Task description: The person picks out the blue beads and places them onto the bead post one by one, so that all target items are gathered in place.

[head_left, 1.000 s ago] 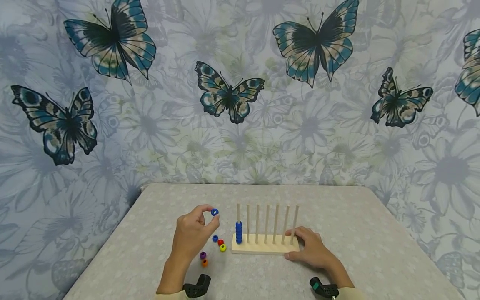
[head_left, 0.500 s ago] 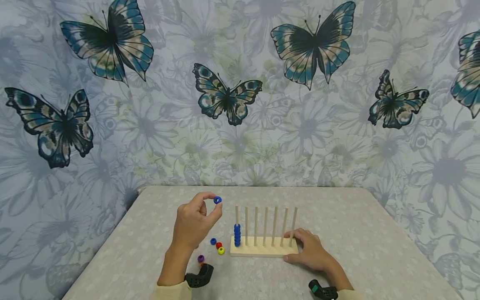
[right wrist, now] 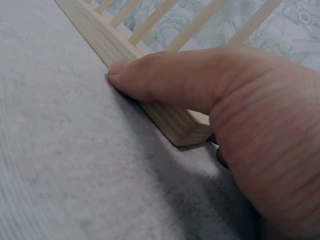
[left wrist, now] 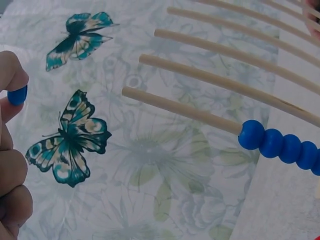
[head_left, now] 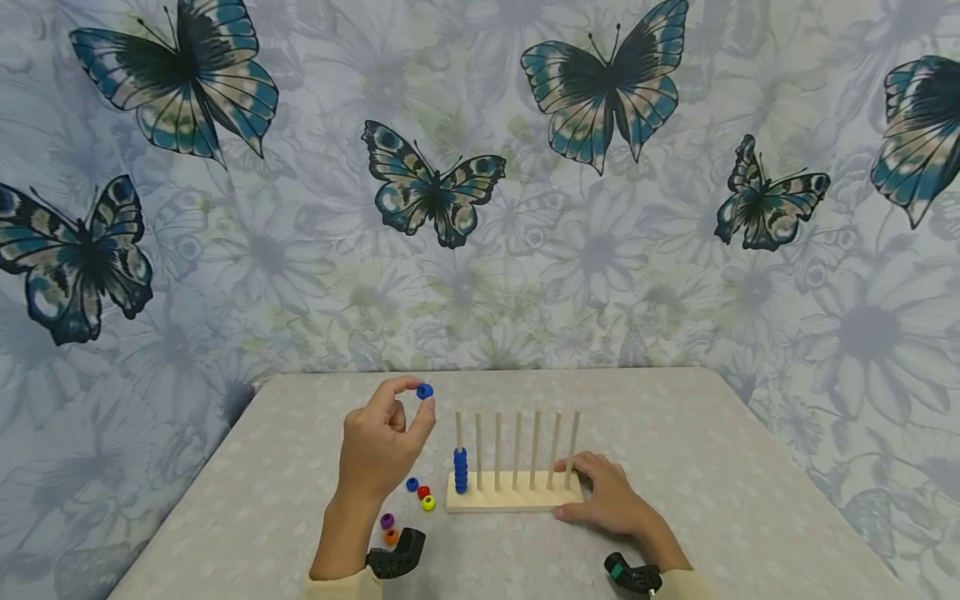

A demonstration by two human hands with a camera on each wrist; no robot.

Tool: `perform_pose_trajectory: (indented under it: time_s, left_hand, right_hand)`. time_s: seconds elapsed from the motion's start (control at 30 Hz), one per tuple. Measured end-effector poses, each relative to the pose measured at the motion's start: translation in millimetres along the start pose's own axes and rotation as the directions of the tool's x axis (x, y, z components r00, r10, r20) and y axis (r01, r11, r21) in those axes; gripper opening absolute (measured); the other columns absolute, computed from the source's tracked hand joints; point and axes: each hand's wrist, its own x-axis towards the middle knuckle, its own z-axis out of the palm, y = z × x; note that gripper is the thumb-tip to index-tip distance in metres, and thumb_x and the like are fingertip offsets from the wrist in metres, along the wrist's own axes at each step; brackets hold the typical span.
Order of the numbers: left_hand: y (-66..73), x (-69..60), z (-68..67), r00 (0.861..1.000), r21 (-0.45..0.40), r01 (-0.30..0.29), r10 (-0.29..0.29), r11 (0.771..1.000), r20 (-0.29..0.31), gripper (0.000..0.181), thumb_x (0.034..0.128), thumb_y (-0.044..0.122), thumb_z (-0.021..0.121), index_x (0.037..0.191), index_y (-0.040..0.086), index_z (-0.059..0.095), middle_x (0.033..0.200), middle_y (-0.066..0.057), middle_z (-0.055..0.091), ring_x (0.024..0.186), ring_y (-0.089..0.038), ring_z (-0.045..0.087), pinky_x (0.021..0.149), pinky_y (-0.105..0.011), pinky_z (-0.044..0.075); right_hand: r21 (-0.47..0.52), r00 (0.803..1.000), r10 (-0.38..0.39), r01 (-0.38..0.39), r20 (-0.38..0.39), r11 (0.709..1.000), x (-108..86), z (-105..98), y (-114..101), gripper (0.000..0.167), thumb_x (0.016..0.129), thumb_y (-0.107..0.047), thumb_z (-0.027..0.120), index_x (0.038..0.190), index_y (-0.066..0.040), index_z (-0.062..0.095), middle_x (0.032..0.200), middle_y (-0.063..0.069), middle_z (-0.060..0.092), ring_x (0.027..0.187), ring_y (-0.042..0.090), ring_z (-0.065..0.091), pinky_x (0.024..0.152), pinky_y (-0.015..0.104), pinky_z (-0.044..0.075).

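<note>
My left hand (head_left: 381, 442) pinches a blue bead (head_left: 424, 391) between thumb and index finger, raised above the tabletop to the left of the wooden peg stand (head_left: 510, 503). In the left wrist view the same bead (left wrist: 18, 95) shows at the left edge, apart from the pegs. Several blue beads (head_left: 461, 472) are stacked on the stand's leftmost peg, whose upper part is bare. The other pegs carry nothing. My right hand (head_left: 611, 498) grips the right end of the base, its thumb (right wrist: 160, 75) along the front side and its fingers behind, mostly hidden.
Left of the stand lie a loose blue bead (head_left: 412, 484), a red bead (head_left: 423, 492) and a yellow bead (head_left: 428, 503). Nearer to me are a purple bead (head_left: 387, 521) and an orange bead (head_left: 391, 537). A patterned wall rises behind the table (head_left: 720, 467).
My left hand has lifted the blue bead higher, and the bead has turned between the fingertips. The right hand keeps its hold on the stand. The head view has shifted slightly.
</note>
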Motion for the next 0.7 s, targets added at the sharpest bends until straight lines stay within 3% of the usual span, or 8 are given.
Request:
perform_pose_trajectory:
  time_s: [0.33, 0.7]
  left_hand:
    - [-1.1, -0.1, 4.4, 0.995, 0.048, 0.006, -0.011, 0.999, 0.099, 0.027, 0.0859, 0.014, 0.076, 0.112, 0.01, 0.07, 0.051, 0.016, 0.026, 0.042, 0.009, 0.014, 0.037, -0.013, 0.016]
    - [-3.3, -5.4, 14.9, 0.991, 0.045, -0.021, 0.015, 0.999, 0.13, 0.027, 0.0865, 0.013, 0.074, 0.113, 0.009, 0.07, 0.051, 0.018, 0.027, 0.043, 0.011, 0.012, 0.038, -0.011, 0.014]
  right_hand:
    - [0.004, 1.0, -0.009, 0.009, -0.007, 1.0, 2.8, -1, -5, 0.057, 0.069, -0.057, 0.085, 0.118, -0.039, 0.063, 0.119, -0.018, 0.061, 0.118, 0.014, 0.053, 0.095, 0.044, 0.031]
    - [0.022, 1.0, 0.019, -0.02, 0.01, 1.0, 2.1, 0, -3, 0.058, 0.066, -0.06, 0.086, 0.115, -0.041, 0.063, 0.119, -0.02, 0.06, 0.119, 0.013, 0.052, 0.098, 0.045, 0.03]
